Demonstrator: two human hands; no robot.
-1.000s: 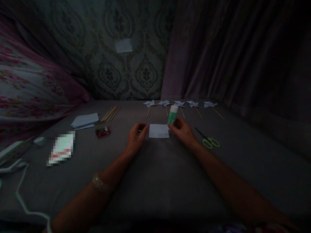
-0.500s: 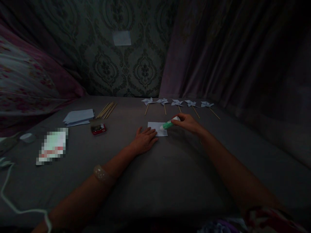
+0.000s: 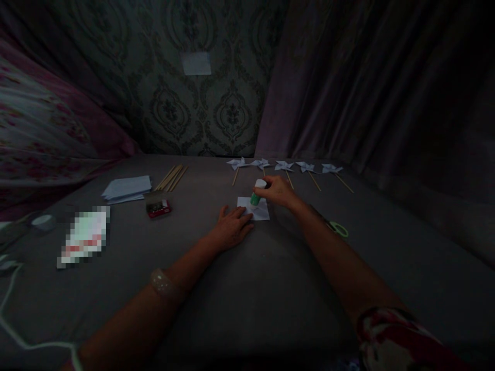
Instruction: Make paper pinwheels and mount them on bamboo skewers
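A small white sheet of paper (image 3: pixel 263 212) lies flat on the grey-covered surface before me. My left hand (image 3: pixel 232 228) rests on its left edge, fingers spread and flat. Above the sheet, my right hand (image 3: pixel 279 190) grips a green and white glue stick (image 3: pixel 255 199) near its upper white end. The stick is held nearly upright, and its lower end meets the paper. Under my right forearm, scissors with a light green handle (image 3: pixel 339 229) are partly hidden.
Several paper pinwheels (image 3: pixel 284 166) on sticks lie in a row at the back. To the left are a paper stack (image 3: pixel 127 189), wooden sticks (image 3: pixel 171 178), a small red box (image 3: pixel 158 208), a blurred-out packet (image 3: pixel 85 234) and a white cable (image 3: pixel 38 344).
My right hand has moved left and turned the glue stick from slanted to nearly upright over the paper. The green-handled scissors have come into sight. My left hand stays on the sheet.
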